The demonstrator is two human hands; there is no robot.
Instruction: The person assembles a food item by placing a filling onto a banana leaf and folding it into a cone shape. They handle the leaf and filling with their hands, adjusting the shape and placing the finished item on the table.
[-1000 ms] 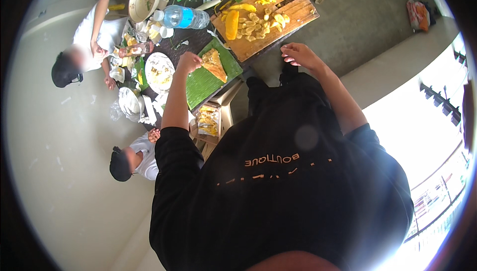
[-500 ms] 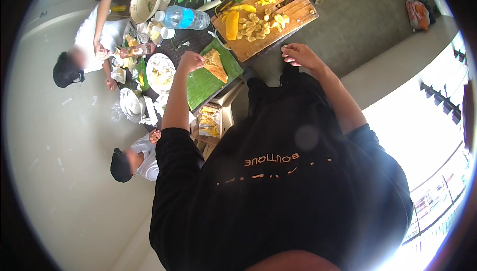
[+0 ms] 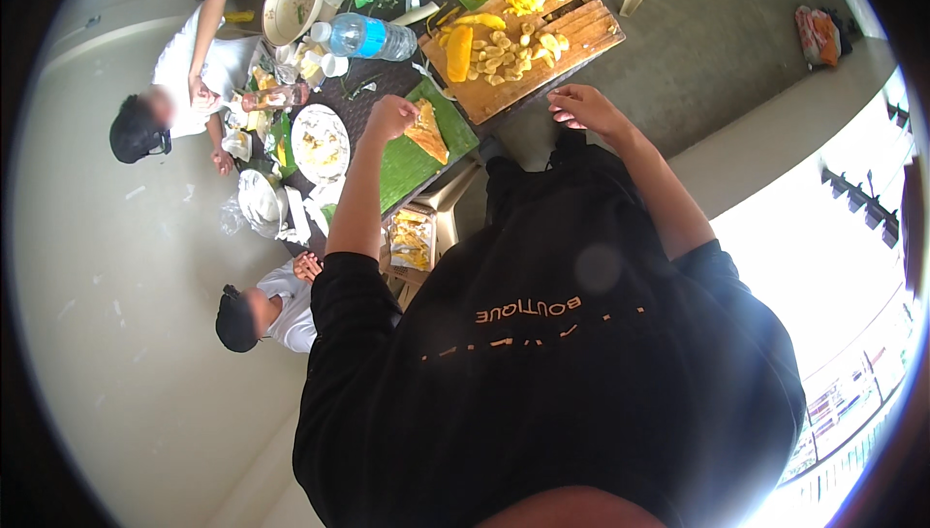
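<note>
My left hand (image 3: pixel 392 117) reaches over a green banana leaf (image 3: pixel 412 168) at the table's near edge. Its fingertips are pinched at the upper edge of a thin tan wrapper with yellowish filling (image 3: pixel 427 134), which lies on the leaf. My right hand (image 3: pixel 588 109) hovers off the table's right side, below the wooden board (image 3: pixel 591 32). Its fingers are loosely bent and apart, and nothing shows in them. Cut yellow fruit pieces (image 3: pixel 499 58) and a larger yellow slab (image 3: pixel 458 53) rest on that board, closest to my right hand.
A water bottle (image 3: pixel 366 37), a large bowl (image 3: pixel 292 5) and a foil-coloured plate (image 3: pixel 321 144) stand on the left of the table. Two people in white sit there, one holding a bottle (image 3: pixel 276 97). Below the leaf is a box of yellow food (image 3: pixel 412 240).
My left hand has moved slightly right across the wrapper, which now looks narrower, as if its edge is turned over. The right hand stays in place. The view has shifted a little.
</note>
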